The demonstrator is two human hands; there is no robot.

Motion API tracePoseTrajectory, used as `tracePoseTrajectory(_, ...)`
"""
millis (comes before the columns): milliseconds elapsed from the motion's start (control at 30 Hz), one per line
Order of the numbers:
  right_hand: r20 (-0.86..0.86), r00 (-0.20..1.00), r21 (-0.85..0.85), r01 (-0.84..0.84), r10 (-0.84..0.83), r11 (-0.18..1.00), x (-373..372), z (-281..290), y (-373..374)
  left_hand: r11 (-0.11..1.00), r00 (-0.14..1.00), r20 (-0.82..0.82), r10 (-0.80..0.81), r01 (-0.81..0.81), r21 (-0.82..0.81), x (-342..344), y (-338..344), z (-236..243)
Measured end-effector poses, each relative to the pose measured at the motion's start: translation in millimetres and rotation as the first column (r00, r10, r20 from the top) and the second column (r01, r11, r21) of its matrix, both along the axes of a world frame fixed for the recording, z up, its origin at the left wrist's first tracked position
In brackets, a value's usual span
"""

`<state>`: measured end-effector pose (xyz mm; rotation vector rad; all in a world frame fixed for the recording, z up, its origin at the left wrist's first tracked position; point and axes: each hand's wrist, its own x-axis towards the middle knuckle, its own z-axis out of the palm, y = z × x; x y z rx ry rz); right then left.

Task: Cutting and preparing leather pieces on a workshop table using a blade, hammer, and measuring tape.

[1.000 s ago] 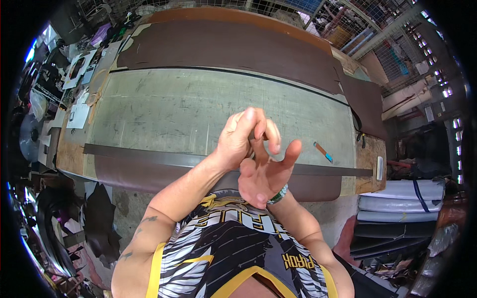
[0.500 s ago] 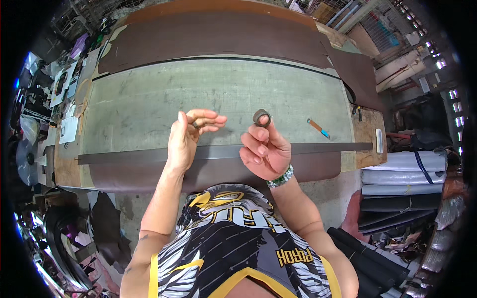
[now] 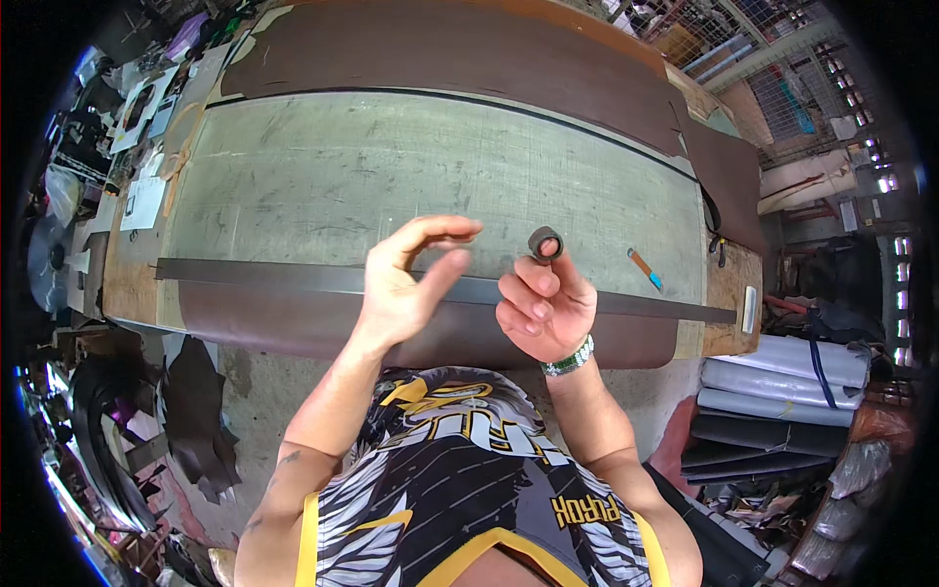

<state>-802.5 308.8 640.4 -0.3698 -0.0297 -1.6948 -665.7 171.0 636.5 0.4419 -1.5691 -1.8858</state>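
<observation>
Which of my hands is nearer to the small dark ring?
Right: your right hand holds the small dark ring at its fingertips; your left hand is apart from it, farther left.

L hand (image 3: 403, 284) cupped; R hand (image 3: 550, 311) curled

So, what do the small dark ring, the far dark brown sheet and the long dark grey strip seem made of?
Small dark ring in the right hand: dull; leather, tape or rubber, too small to tell.
Far dark brown sheet: probably leather or imitation, matt, evenly coloured.
Long dark grey strip: possibly metal, straight-edged with a soft sheen.
</observation>
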Motion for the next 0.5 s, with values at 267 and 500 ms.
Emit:
tracePoseTrajectory(267,0.169,0.985,0.031,-0.035,0.03,0.999,1,-8,6,0.845,0.999,-0.04,-0.011,-0.012,-0.534,-38,2,22)
tracePoseTrajectory(500,0.128,0.989,0.042,-0.078,0.072,0.996,-35,-22,30,0.674,0.985,-0.136,0.106,-0.171,-0.719,-74,31,14)
